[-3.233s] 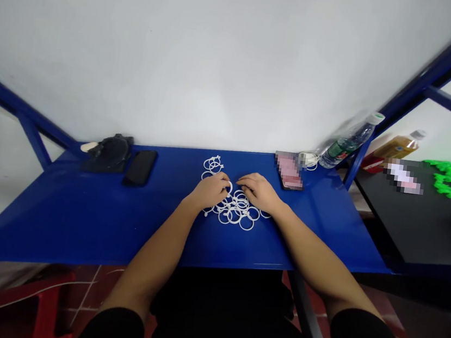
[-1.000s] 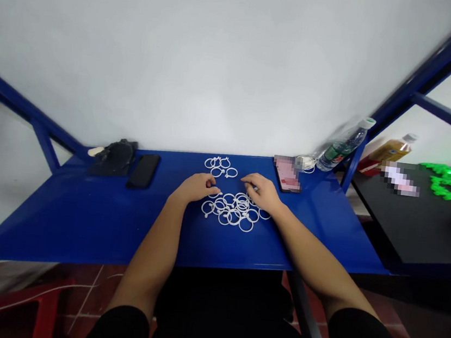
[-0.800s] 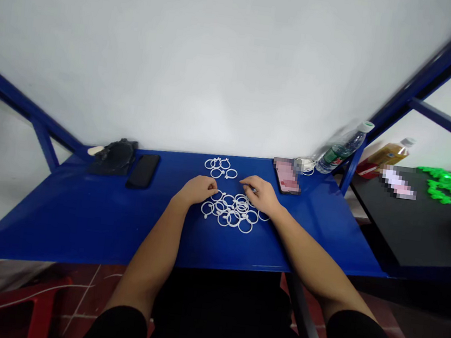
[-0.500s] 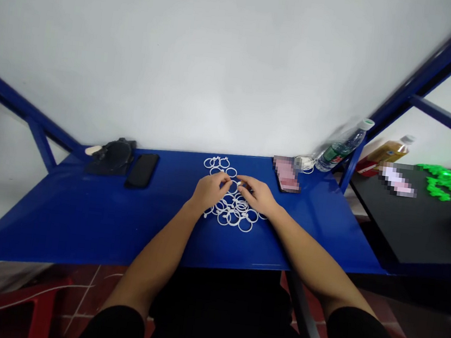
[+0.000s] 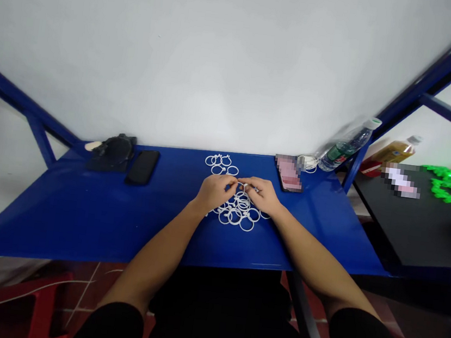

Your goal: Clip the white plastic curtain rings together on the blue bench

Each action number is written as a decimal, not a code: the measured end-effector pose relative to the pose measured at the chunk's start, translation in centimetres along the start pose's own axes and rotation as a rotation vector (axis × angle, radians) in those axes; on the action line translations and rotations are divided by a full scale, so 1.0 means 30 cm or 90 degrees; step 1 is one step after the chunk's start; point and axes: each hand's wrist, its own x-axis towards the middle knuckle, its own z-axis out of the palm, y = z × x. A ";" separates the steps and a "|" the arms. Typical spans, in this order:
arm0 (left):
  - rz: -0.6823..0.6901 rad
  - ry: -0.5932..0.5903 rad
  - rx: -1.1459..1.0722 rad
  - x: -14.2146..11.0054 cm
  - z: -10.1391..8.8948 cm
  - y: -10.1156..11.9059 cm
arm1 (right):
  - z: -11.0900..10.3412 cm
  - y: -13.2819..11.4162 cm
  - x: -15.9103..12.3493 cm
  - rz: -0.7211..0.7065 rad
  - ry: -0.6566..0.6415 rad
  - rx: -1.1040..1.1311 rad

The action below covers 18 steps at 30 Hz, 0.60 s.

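My left hand (image 5: pixel 218 191) and my right hand (image 5: pixel 262 195) meet above the blue table, fingertips nearly touching. Between them they pinch one white plastic ring (image 5: pixel 242 184) with a small knob on it; the fingers partly cover it. Right below my hands lies a loose pile of white rings (image 5: pixel 235 217), overlapping one another, some hidden under the hands. Beyond my fingers, a smaller group of white rings (image 5: pixel 220 160) lies nearer the wall.
A black phone (image 5: pixel 142 167) and a crumpled black bag (image 5: pixel 113 151) lie at the left. On the right are a phone with a blurred screen (image 5: pixel 289 172), a white cable (image 5: pixel 309 163) and a water bottle (image 5: pixel 345 148). Green pieces (image 5: pixel 449 184) cover part of a black side table (image 5: pixel 419 231).
Both hands have shifted slightly right and closer together, and the ring between them is now pinched by both. The camera view has moved slightly.
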 end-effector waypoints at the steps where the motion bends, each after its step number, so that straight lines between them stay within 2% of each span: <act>1: 0.016 0.022 0.002 -0.001 0.004 -0.002 | 0.000 0.000 0.000 0.010 0.000 0.007; 4: 0.057 0.073 0.014 -0.003 0.010 -0.003 | -0.002 -0.002 0.001 0.040 -0.003 0.015; 7: 0.088 0.082 0.031 -0.003 0.010 -0.001 | -0.004 -0.002 0.003 0.045 -0.011 0.012; 14: 0.101 0.058 0.041 0.001 0.002 0.009 | 0.007 0.010 0.008 0.024 -0.011 0.008; 18: 0.118 0.001 0.026 0.007 -0.004 0.003 | 0.005 0.028 0.008 0.024 -0.007 0.002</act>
